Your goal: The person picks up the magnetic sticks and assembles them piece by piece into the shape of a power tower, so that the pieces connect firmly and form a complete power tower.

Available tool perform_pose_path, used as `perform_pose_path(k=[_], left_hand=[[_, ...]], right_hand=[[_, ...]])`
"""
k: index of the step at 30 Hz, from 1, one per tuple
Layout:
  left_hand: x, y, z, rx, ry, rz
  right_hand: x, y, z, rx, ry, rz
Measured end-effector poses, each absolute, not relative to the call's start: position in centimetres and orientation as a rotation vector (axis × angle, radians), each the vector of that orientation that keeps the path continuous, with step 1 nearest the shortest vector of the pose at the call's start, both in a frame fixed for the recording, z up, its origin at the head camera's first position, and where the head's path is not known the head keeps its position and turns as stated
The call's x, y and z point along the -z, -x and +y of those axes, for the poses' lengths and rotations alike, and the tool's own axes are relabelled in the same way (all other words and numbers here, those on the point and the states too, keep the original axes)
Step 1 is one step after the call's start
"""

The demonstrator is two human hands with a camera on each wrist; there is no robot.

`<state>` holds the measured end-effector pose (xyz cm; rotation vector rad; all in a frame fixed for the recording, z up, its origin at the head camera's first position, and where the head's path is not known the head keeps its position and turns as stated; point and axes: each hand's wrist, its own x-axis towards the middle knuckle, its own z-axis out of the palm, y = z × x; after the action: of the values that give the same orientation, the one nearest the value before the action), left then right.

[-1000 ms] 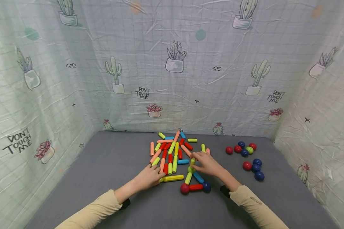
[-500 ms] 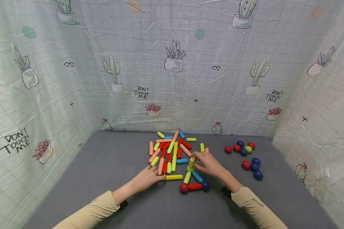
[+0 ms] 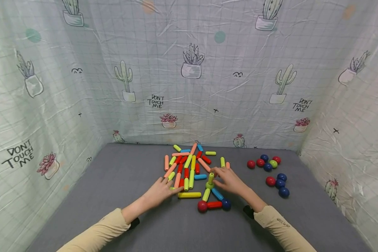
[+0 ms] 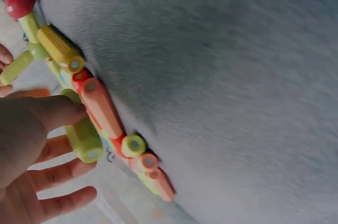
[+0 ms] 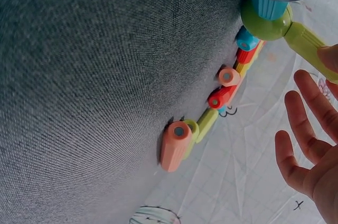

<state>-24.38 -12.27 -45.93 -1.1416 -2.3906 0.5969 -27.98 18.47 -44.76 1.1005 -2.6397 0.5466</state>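
Observation:
My left hand (image 3: 160, 192) grips a yellow-green rod (image 4: 86, 142) between thumb and fingers, just above the near left side of the rod pile. A yellow rod (image 3: 189, 195) lies in front of that hand. With thumb and index finger, my right hand (image 3: 229, 180) pinches an upright yellow-green rod (image 5: 303, 44). This rod stands on a green ball (image 3: 209, 186), the far corner of a flat triangle. A red ball (image 3: 202, 206) and a blue ball (image 3: 226, 204) form its near corners. Green, blue and red rods (image 3: 215, 205) join the three balls.
Loose pink rods (image 3: 166, 162), red rods (image 3: 206, 160), blue rods (image 3: 200, 177) and green rods are heaped beyond the hands. Several loose balls (image 3: 280, 184) sit in two groups at right. Patterned cloth (image 3: 189, 105) walls in the grey table (image 3: 138, 168).
My left hand has drawn slightly back and left from the yellow rod, uncovering its left end, with the yellow-green rod in its grip. The right hand stays by the upright rod.

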Motion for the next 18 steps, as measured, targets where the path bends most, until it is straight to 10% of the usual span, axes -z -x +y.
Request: perform_pose_path(k=[18], left_hand=[[45.1,23.2,-6.8,0.050,1.377,-2.230]], right_hand=[[45.2,28.3,18.5,-0.571,-1.110,-2.613]])
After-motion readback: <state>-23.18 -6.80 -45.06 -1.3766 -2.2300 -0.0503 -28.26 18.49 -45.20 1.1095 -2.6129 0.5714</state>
